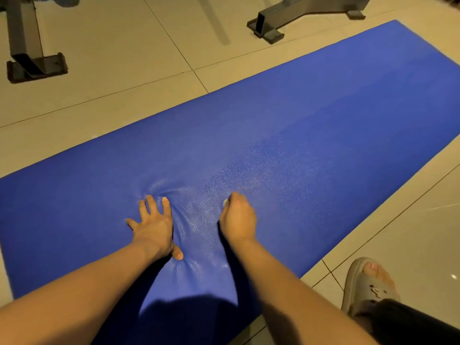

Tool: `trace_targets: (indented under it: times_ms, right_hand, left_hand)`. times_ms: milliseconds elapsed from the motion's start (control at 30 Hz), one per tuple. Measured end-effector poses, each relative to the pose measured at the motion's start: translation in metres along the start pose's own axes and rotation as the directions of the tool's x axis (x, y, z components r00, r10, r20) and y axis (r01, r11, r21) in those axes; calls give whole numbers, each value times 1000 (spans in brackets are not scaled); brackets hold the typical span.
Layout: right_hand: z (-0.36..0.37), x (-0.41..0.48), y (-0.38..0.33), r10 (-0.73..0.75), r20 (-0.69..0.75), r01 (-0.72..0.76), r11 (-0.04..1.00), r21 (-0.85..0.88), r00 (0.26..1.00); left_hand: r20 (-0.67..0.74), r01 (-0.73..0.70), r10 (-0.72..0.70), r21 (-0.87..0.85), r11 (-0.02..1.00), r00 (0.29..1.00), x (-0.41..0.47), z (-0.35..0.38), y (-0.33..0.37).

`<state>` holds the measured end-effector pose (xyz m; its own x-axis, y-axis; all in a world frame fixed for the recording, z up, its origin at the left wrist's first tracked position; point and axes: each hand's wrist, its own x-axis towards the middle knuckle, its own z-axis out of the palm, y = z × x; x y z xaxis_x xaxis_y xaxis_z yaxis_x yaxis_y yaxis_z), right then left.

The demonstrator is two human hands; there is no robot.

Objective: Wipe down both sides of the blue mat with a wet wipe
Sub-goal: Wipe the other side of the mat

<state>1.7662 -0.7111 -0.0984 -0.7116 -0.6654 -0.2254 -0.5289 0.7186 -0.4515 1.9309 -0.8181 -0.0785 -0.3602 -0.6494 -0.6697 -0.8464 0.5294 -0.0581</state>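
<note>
Blue mat (323,135) is lying flat on the tiled floor (124,70), running diagonally from the lower left up to the upper right. Both bare forearms are reaching in from the bottom edge onto the near part of the mat.

Left hand (154,227) is pressing palm-down on the mat, fingers straight and spread wide, thumb out to the side nearer the person. The mat is puckering into small creases around the fingertips and the thumb.

Right hand (239,217) is sitting just beside the left, knuckles up, fingers curled down tight. Only a small pale bit of the wet wipe (226,202) is peeking out at the fingertips, touching the mat; the rest of it is hidden under the hand, so its shape cannot be told.

A lighter, speckled sheen is showing on the mat surface between the two hands and ahead of the right one.

A foot in a grey slipper (368,285) is resting on the floor off the mat's near edge, at lower right. A dark metal frame foot (27,56) is standing on the floor at upper left, well apart from the mat. A second frame foot (268,28) is standing at upper middle, near the mat's far edge.
</note>
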Motion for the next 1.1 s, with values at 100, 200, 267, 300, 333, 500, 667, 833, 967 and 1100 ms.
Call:
trace_targets:
  times_ms: [100, 200, 267, 300, 333, 500, 667, 833, 967, 1100]
  right_hand:
    - [10, -35, -16, -231, 131, 242, 968, -71, 964]
    - [-5, -17, 6, -293, 189, 320, 938, -135, 937]
    - [-23, 9, 31, -210, 122, 229, 958, -172, 970]
    - [-33, 23, 45, -149, 75, 161, 969, -189, 986]
    - [-43, 37, 59, -88, 31, 92, 975, -202, 996]
    - [-58, 67, 80, 115, -109, -132, 978, -160, 987]
    - [-13, 2, 29, -40, -81, 33, 995, -90, 996]
    - [6, -39, 12, -314, 114, 326, 939, -106, 942]
    - [-21, -3, 52, -239, 17, 238, 952, -191, 971]
    - [-57, 47, 100, 21, -156, -55, 974, -221, 987]
  left_hand:
    - [-7, 1, -1, -8, 1000, 1000, -2, -2, 0]
    - [-5, -4, 4, -18, 1000, 1000, -1, -2, -1]
    - [-8, -3, 3, -20, 1000, 1000, -2, -2, -1]
    - [-8, -3, 3, -20, 1000, 1000, -2, -2, -1]
    - [-7, -4, 4, -20, 1000, 1000, -2, -2, -1]
    - [-10, 1, -1, -16, 1000, 1000, 0, 0, -1]
    - [-3, 2, -2, -20, 1000, 1000, 0, -1, 1]
    - [0, 0, 0, -23, 1000, 1000, 0, -1, 0]
    - [-7, -7, 7, -23, 1000, 1000, 1, -1, -1]
    - [-19, -9, 9, -12, 1000, 1000, 2, 1, 0]
